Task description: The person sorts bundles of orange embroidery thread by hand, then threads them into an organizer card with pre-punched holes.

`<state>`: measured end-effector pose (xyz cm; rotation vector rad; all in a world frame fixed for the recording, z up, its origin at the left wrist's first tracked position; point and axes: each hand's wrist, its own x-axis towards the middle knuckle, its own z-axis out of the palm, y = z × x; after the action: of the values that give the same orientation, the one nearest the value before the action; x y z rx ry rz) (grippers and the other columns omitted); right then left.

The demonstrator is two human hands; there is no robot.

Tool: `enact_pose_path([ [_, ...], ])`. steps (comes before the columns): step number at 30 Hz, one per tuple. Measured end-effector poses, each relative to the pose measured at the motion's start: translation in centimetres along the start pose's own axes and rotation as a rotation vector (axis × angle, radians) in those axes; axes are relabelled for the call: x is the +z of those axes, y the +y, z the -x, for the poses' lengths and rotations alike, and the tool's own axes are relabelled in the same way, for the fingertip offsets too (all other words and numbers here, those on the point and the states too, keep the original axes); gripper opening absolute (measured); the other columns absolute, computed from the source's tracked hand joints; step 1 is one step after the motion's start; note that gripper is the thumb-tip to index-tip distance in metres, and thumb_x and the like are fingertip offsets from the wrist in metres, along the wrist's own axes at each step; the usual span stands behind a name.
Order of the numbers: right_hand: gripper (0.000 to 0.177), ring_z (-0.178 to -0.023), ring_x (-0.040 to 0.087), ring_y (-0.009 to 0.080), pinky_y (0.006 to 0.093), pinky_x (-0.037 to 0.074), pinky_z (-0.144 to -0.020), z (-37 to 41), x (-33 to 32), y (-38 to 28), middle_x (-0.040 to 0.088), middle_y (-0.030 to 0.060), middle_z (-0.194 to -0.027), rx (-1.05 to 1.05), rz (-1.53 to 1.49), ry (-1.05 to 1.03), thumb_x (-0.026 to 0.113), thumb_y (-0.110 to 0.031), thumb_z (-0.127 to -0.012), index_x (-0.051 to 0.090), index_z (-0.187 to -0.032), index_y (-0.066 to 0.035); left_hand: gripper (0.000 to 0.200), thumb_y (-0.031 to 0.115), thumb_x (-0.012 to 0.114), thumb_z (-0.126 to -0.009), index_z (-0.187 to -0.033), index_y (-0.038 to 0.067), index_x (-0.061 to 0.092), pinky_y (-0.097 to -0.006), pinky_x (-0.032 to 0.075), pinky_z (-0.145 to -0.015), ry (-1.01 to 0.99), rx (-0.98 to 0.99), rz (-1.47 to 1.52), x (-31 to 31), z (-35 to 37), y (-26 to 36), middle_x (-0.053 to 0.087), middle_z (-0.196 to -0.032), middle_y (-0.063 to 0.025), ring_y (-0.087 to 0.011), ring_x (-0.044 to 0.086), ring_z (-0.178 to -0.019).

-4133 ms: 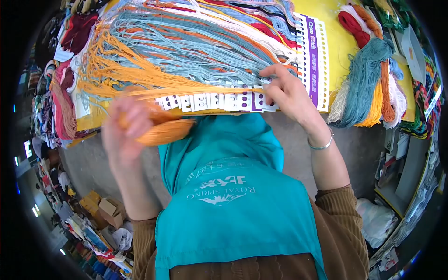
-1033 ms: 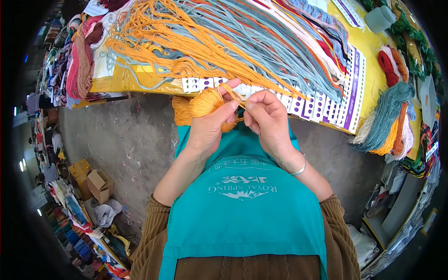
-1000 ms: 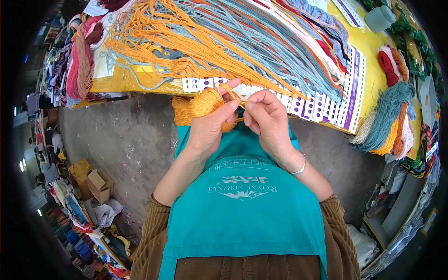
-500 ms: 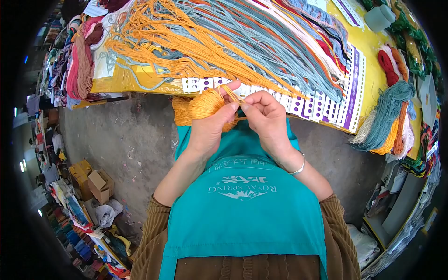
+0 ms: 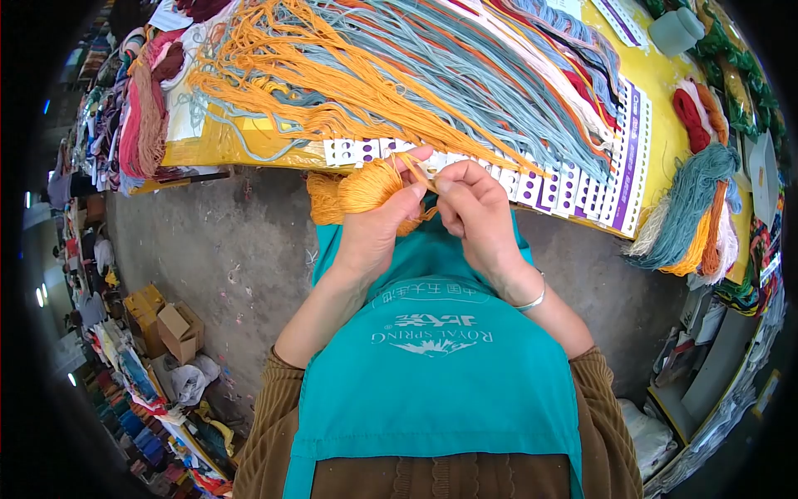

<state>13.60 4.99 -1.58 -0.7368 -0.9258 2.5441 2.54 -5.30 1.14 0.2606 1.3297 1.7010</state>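
Note:
An orange skein of thread (image 5: 367, 190) is gripped in my left hand (image 5: 372, 229), which is closed round its near end. A looped orange strand runs from the skein past my left fingertips toward my right hand (image 5: 475, 208). The thumb and fingers of that hand are pinched together on the strand. Both hands are just in front of the table edge, above the teal apron (image 5: 432, 374). Behind them, long orange threads (image 5: 349, 91) and grey-blue threads (image 5: 465, 83) lie across white cards with punched holes (image 5: 565, 191).
The yellow table (image 5: 657, 150) has a pale green jar (image 5: 675, 33) at its back right. Mixed thread bundles (image 5: 694, 212) hang at the right edge, and pink and brown skeins (image 5: 145, 116) hang at the left. Cardboard boxes (image 5: 174, 328) stand on the grey floor (image 5: 224, 233).
My right hand has drawn slightly right, away from my left fingertips, and the strand between them is more stretched out. My left hand has hardly moved and still grips the skein.

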Motion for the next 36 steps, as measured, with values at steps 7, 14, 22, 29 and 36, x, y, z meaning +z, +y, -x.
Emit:
enact_pose_path([
  [7, 0.006, -0.078, 0.062, 0.0086, 0.0211, 0.049, -0.069, 0.2, 0.6, 0.2, 0.067, 0.0056, -0.086, -0.159, 0.283, -0.096, 0.058, -0.002, -0.092, 0.06, -0.096, 0.003, 0.037, 0.014, 0.053, -0.094, -0.126, -0.004, 0.055, -0.0222, 0.04, -0.065, -0.044, -0.019, 0.156, 0.0, -0.3, 0.2, 0.053, -0.078, 0.0011, -0.0072, 0.046, -0.069],
  [14, 0.008, -0.066, 0.052, 0.0044, 0.0222, 0.042, -0.057, 1.7, 0.3, -1.3, 0.064, 0.0009, -0.079, -0.43, 0.81, 0.048, 0.061, -0.006, -0.093, 0.065, -0.093, 0.001, 0.039, 0.018, 0.05, -0.095, -0.126, -0.005, 0.056, -0.0239, 0.041, -0.065, -0.135, -0.036, 0.13, -0.4, -0.1, 0.4, 0.057, -0.085, -0.002, -0.0086, 0.046, -0.069],
  [22, 0.008, -0.072, 0.058, 0.0049, 0.0197, 0.045, -0.064, 1.4, 0.8, -1.2, 0.065, 0.0026, -0.08, -0.24, 0.368, -0.03, 0.058, -0.005, -0.094, 0.062, -0.094, 0.002, 0.045, 0.025, 0.041, -0.099, -0.131, -0.004, 0.052, -0.0235, 0.041, -0.07, -0.167, -0.051, 0.162, 0.4, -0.1, 0.2, 0.055, -0.084, -0.0026, -0.0092, 0.047, -0.073],
  [29, 0.008, -0.074, 0.059, 0.0057, 0.0206, 0.048, -0.067, 1.4, 0.9, -1.0, 0.066, 0.0034, -0.082, -0.237, 0.364, -0.053, 0.056, -0.004, -0.095, 0.061, -0.094, 0.002, 0.046, 0.027, 0.041, -0.099, -0.132, -0.003, 0.052, -0.0231, 0.041, -0.073, -0.175, -0.039, 0.133, 0.2, 0.2, 0.3, 0.052, -0.08, -0.0012, -0.0091, 0.047, -0.074],
  [36, 0.011, -0.076, 0.059, 0.0071, 0.0217, 0.048, -0.069, 1.5, 0.7, -0.9, 0.064, 0.0036, -0.082, -0.278, 0.373, -0.055, 0.054, -0.006, -0.096, 0.061, -0.097, 0.004, 0.039, 0.02, 0.049, -0.096, -0.126, -0.004, 0.056, -0.0231, 0.042, -0.068, -0.169, -0.021, 0.149, -0.1, -0.1, -0.3, 0.06, -0.092, -0.0014, -0.0083, 0.049, -0.071],
])
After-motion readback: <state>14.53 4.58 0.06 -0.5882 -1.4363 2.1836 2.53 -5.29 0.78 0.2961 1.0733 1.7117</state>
